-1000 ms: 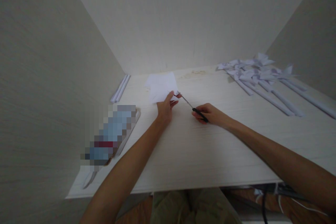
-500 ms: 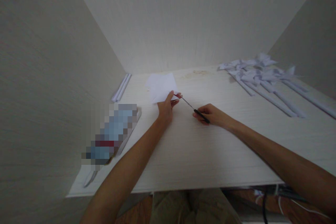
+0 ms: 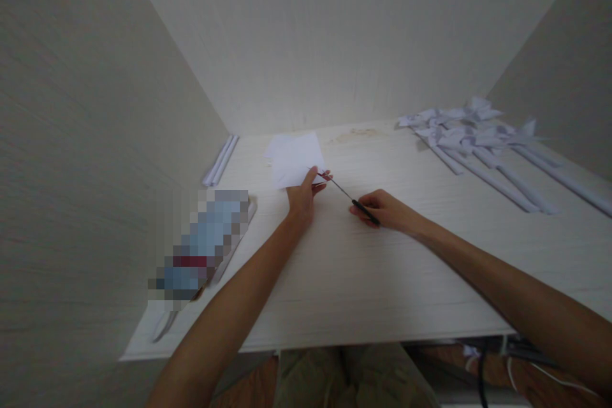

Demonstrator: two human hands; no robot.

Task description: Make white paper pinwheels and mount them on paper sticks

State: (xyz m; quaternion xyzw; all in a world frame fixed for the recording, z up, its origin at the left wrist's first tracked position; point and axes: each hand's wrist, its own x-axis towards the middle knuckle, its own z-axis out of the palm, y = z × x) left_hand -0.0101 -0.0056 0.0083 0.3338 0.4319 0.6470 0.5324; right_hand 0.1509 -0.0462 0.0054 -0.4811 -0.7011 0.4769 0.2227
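My left hand [image 3: 302,194] pinches the lower right corner of a square sheet of white paper [image 3: 297,158], thumb on top and fingers beneath. Something dark red shows at its fingertips, too small to make out. In my right hand [image 3: 375,206] are long, thin scissors [image 3: 366,211] with black handles, which my fingers wrap round. Their narrow metal blades point up and left and meet the paper's corner beside my left thumb. How wide the blades are parted is hard to see.
Several white rolled-paper sticks with folded ends [image 3: 471,140] lie at the right. On the left are short paper rolls [image 3: 220,160] and a pixelated item [image 3: 210,236]. Walls [image 3: 335,44] enclose the white table [image 3: 335,293] at the back and sides. Cables [image 3: 482,370] hang below its front edge.
My right hand and the scissors have shifted very slightly left. My left hand and the paper are almost unmoved.
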